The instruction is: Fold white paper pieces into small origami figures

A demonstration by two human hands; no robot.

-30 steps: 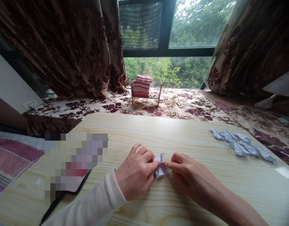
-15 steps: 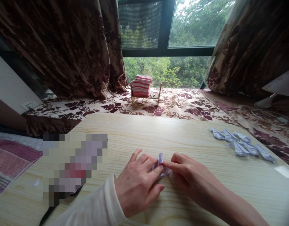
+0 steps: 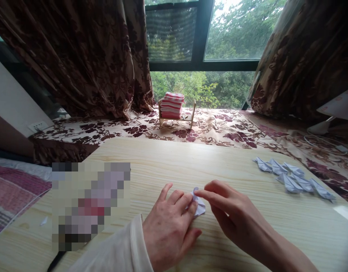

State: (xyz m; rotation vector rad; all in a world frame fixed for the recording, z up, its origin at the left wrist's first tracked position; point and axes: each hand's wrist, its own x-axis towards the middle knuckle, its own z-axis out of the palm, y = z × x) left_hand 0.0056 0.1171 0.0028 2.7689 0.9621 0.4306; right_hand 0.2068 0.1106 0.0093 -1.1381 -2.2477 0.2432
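A small white piece of folded paper [image 3: 200, 208] lies on the wooden-topped table, partly covered by my fingers. My left hand [image 3: 171, 223] holds it down with the index and middle fingertips; the thumb and little finger stand apart. One narrow flap [image 3: 195, 190] of the paper sticks up at its far end. Against that flap rests the stretched index finger of my right hand [image 3: 229, 206]. The other right fingers are bent and partly hidden, and that hand grips nothing I can see.
Several folded white paper pieces [image 3: 290, 183] lie at the table's right. A blurred-out object [image 3: 91, 204] with a black strap is on the left, near a paper scrap [image 3: 44, 221]. Beyond the table [image 3: 162, 158], a little wooden stand [image 3: 193, 113] holds folded pink-and-white cloths [image 3: 171, 105].
My right index fingertip has moved from the paper's right side up onto the raised flap, which now leans lower. My left fingers still press the paper. The view has shifted slightly.
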